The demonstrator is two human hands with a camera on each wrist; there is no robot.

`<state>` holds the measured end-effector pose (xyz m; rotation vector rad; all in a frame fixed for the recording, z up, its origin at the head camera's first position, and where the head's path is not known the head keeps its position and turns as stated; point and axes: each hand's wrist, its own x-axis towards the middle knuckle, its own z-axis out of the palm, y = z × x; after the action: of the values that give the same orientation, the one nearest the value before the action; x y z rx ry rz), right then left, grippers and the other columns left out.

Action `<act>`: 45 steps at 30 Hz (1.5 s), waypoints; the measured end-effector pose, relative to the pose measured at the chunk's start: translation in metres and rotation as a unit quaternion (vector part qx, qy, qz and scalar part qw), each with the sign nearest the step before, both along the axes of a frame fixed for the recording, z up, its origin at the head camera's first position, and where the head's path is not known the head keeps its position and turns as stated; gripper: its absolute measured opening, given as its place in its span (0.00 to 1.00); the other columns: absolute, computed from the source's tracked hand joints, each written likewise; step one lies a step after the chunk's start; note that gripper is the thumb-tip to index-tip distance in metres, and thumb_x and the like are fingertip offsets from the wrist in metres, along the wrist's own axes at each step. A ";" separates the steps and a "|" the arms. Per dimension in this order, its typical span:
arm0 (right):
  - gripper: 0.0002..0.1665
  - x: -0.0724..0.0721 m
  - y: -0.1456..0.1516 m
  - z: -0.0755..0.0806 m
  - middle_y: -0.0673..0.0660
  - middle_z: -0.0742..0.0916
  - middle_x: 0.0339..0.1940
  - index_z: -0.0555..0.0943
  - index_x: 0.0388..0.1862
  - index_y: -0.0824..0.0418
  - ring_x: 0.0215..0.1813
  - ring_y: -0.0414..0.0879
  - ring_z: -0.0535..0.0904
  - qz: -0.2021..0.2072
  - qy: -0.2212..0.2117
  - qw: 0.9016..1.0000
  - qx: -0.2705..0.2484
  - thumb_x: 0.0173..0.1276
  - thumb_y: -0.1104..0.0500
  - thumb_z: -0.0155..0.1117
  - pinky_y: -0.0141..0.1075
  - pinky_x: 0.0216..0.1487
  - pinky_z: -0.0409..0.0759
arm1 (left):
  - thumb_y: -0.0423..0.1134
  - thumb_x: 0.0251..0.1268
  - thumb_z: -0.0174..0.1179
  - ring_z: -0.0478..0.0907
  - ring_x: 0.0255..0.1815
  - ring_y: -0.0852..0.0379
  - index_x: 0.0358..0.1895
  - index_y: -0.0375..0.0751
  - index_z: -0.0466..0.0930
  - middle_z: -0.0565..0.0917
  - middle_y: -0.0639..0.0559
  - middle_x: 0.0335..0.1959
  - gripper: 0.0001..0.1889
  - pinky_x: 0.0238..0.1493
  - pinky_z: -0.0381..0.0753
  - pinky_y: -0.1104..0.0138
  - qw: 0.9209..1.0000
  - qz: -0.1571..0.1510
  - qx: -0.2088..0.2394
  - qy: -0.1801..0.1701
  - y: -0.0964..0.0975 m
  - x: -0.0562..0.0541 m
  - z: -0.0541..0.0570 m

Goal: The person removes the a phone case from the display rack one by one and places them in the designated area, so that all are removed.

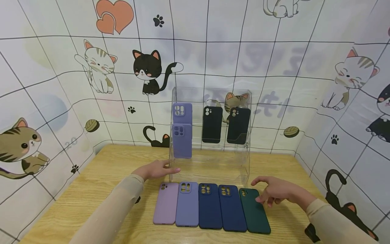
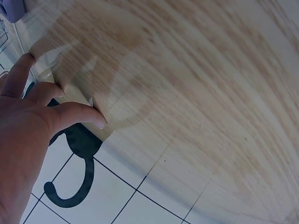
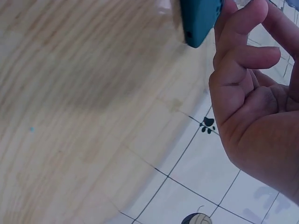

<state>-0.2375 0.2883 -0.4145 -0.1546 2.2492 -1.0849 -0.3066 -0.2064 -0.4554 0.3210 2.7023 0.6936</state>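
Observation:
A clear acrylic display stand (image 1: 210, 166) stands at the back of the table. My left hand (image 1: 158, 169) is at its lower left side, index finger stretched out toward it; whether it touches cannot be told. In the left wrist view, the left hand (image 2: 35, 105) has its fingers spread. My right hand (image 1: 278, 189) hovers by the green phone case (image 1: 256, 211), fingers loosely bent, holding nothing. The right wrist view shows that hand (image 3: 257, 93) beside the green case's corner (image 3: 198, 23). Left of it lie two navy cases (image 1: 233, 210) (image 1: 210, 210), a lavender case (image 1: 187, 210) and a pink-purple case (image 1: 166, 206).
On the stand, two lavender cases (image 1: 182, 145) (image 1: 184, 117) are at the left and two black cases (image 1: 212, 127) (image 1: 239, 127) at the upper right. Behind the wooden table (image 1: 112, 169) hangs a white cloth (image 1: 195, 57) printed with cats and grid lines.

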 end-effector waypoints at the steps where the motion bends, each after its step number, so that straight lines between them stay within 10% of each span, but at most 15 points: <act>1: 0.39 0.000 -0.001 0.002 0.57 0.87 0.24 0.70 0.75 0.62 0.21 0.44 0.80 0.003 0.002 1.000 0.002 0.69 0.60 0.75 0.31 0.23 0.59 | 0.86 0.63 0.49 0.62 0.85 0.34 0.86 0.43 0.57 0.67 0.38 0.84 0.61 0.82 0.64 0.37 1.000 0.001 0.001 -0.001 0.000 0.000 0.000; 45: 0.39 -0.027 -0.093 0.112 0.56 0.90 0.31 0.70 0.78 0.54 0.25 0.46 0.80 0.083 0.118 0.989 0.019 0.72 0.57 0.74 0.34 0.26 0.65 | 0.86 0.62 0.48 0.62 0.85 0.34 0.87 0.45 0.56 0.67 0.40 0.84 0.61 0.81 0.64 0.36 1.000 0.008 0.005 -0.006 0.000 0.001 -0.001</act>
<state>-0.2641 0.1948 -0.3024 -0.4690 2.4124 -0.9773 -0.3056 -0.2065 -0.4563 0.2984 2.6941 0.7106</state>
